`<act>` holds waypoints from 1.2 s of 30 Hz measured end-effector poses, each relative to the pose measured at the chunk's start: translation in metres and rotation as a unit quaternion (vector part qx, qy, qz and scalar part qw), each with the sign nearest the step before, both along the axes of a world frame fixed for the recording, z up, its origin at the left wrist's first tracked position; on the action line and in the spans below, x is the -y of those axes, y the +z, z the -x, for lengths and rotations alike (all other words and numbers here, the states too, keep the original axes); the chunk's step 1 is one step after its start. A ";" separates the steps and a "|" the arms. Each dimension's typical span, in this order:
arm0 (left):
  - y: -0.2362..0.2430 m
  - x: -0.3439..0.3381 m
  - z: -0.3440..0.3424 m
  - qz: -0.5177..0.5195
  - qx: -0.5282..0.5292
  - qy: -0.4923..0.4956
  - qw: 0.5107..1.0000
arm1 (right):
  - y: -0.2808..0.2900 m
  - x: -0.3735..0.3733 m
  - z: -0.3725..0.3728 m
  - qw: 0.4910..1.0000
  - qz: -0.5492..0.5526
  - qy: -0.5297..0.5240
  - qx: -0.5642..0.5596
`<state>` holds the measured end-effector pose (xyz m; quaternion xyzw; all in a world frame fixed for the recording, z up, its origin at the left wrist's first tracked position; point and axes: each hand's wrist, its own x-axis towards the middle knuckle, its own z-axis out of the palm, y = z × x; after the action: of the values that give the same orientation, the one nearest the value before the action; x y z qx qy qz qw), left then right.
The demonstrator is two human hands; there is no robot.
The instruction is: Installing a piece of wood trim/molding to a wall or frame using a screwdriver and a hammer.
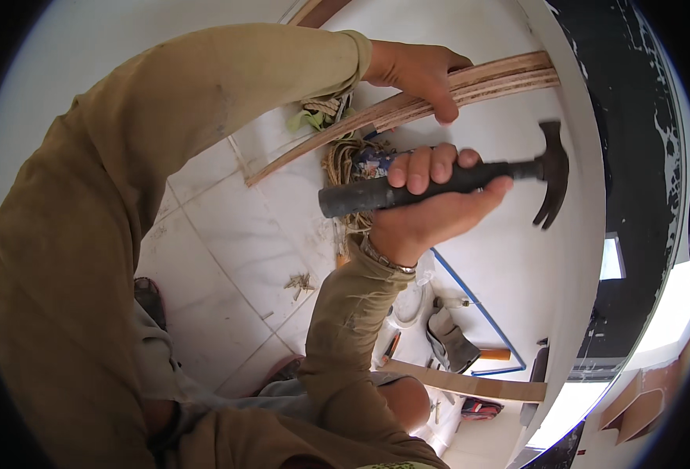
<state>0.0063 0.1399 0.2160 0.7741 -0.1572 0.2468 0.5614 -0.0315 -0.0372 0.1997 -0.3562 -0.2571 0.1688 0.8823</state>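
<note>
My left hand (423, 74) grips long, thin layered wood strips (501, 82) that run diagonally up to a white panel at the upper right. Below it, my right hand (435, 199) is wrapped round the black handle of a claw hammer (548, 156), whose dark head and curved claw are toward the right, in front of the white panel (572, 258). Behind my right hand lie coiled rope (337, 164) and a dark patterned item (368, 164), partly hidden.
White floor tiles (212, 227) hold small debris (298, 281). To the lower right are a blue angled strip (462, 277), a white bucket-like container (407, 305), tools with an orange handle (493, 354), a wooden board (478, 383) and a dark panel edge (618, 195).
</note>
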 end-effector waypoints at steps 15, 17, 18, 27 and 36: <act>-0.002 -0.007 -0.007 0.020 0.004 -0.010 1.000 | 0.004 -0.015 -0.005 0.997 0.076 0.027 0.001; -0.005 -0.004 -0.011 0.020 -0.001 -0.016 1.000 | -0.001 -0.002 -0.002 0.996 0.078 0.031 0.005; -0.006 -0.003 -0.011 0.020 -0.006 -0.019 1.000 | -0.004 0.000 0.000 1.000 0.021 0.006 -0.005; -0.004 -0.004 -0.008 0.015 -0.006 -0.024 1.000 | -0.001 0.000 -0.006 0.999 0.032 0.037 -0.015; -0.008 -0.006 -0.008 0.015 0.014 -0.015 1.000 | -0.005 -0.006 -0.010 0.998 0.056 0.010 -0.020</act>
<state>0.0140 0.1460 0.2085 0.7594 -0.1731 0.2513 0.5746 -0.0211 -0.0316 0.1950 -0.3987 -0.2337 0.1988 0.8642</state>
